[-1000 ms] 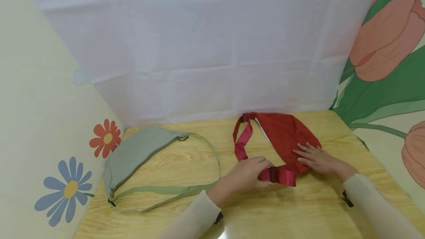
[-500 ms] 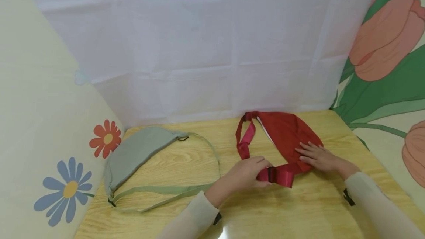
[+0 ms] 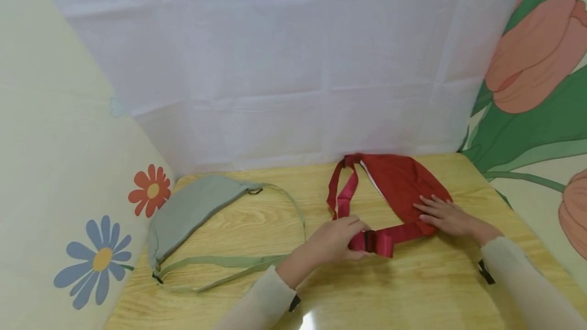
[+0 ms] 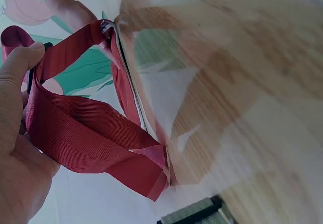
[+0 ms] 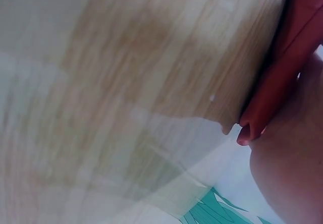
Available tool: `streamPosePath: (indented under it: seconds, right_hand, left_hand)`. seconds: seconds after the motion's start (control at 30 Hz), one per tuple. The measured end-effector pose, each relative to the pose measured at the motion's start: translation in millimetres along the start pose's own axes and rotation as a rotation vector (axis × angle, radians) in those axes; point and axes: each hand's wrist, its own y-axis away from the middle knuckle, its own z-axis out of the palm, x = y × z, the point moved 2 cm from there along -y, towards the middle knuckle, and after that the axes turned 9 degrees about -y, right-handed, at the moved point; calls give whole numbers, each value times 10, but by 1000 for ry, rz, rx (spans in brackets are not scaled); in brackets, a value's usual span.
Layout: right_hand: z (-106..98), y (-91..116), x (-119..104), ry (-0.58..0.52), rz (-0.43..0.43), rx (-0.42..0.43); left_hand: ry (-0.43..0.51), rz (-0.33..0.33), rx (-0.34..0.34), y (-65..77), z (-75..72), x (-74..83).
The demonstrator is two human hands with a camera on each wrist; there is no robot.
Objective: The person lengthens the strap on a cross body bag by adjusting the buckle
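A red waist bag (image 3: 403, 182) lies at the back right of the table, its white-edged zip side facing left. My right hand (image 3: 447, 215) rests with spread, straight fingers on the bag's near right end. My left hand (image 3: 337, 238) pinches the bag's dark red strap (image 4: 86, 128) near a black slider buckle (image 3: 369, 241). From that buckle the strap runs taut to the bag's near end, while the rest loops back to its far end. In the right wrist view, the right hand (image 5: 292, 158) is partly cut off beside the red fabric (image 5: 282, 72).
A grey-green waist bag (image 3: 197, 218) lies on the left of the wooden table (image 3: 394, 294), its pale green strap (image 3: 220, 261) looped toward my left forearm. A white sheet (image 3: 257, 65) hangs behind, and flower-patterned walls (image 3: 541, 55) stand at both sides.
My left hand has drawn the strap and buckle a little left, so the stretch to the bag straightens. The red bag and right hand have shifted slightly right in view.
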Motion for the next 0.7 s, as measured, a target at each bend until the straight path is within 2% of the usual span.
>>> streamPosePath:
  seconds: [0.3, 0.43, 0.5, 0.57, 0.7]
  right_hand:
    - [-43, -42, 73, 13, 9, 4]
    - [-62, -53, 102, -5, -3, 23]
    - [-68, -38, 62, -2, -32, 61]
    - [-64, -5, -43, -3, -77, 133]
    - [-1, 125, -427, -3, -207, 291]
  left_hand:
    - [6, -4, 9, 25, -47, -21]
    - [6, -13, 5, 24, -21, -39]
    - [4, -9, 13, 25, -8, -38]
    - [7, -8, 20, 28, 3, -33]
    - [21, -8, 38, 38, 5, -28]
